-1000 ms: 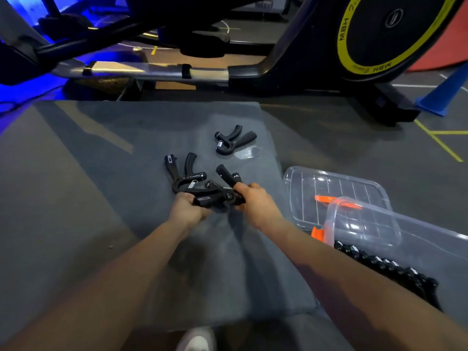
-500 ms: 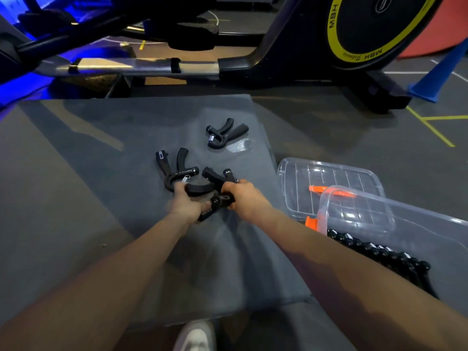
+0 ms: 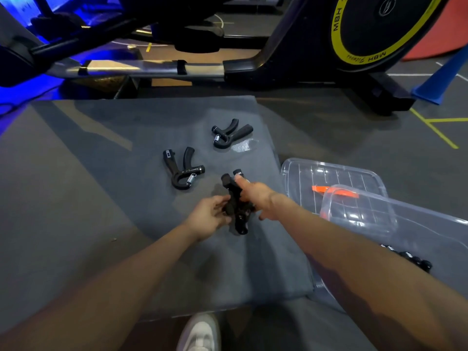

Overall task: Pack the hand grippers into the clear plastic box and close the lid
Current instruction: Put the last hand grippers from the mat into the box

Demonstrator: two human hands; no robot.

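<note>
Both hands hold a bunch of black hand grippers [image 3: 236, 198] just above the grey mat [image 3: 141, 138]. My left hand [image 3: 207, 216] grips the bunch from the left, and my right hand [image 3: 255, 196] holds it from the right with the forefinger stretched along a handle. Two more black hand grippers lie on the mat: one [image 3: 182, 168] just beyond my left hand, another [image 3: 229, 134] farther back. The clear plastic box [image 3: 405, 224] stands open at the right, with black hand grippers [image 3: 415, 262] inside. Its clear lid [image 3: 329, 178] with an orange clip lies flat beside it.
A black exercise machine [image 3: 304, 46] with a yellow-ringed wheel stands across the back, its rail [image 3: 131, 69] running left. A blue cone [image 3: 440, 79] sits at the far right. My white shoe [image 3: 200, 333] shows at the bottom edge. Yellow lines mark the dark floor.
The hands lifted the bunch free, leaving one hand gripper behind on the mat. The bunch turned more upright and my right forefinger straightened.
</note>
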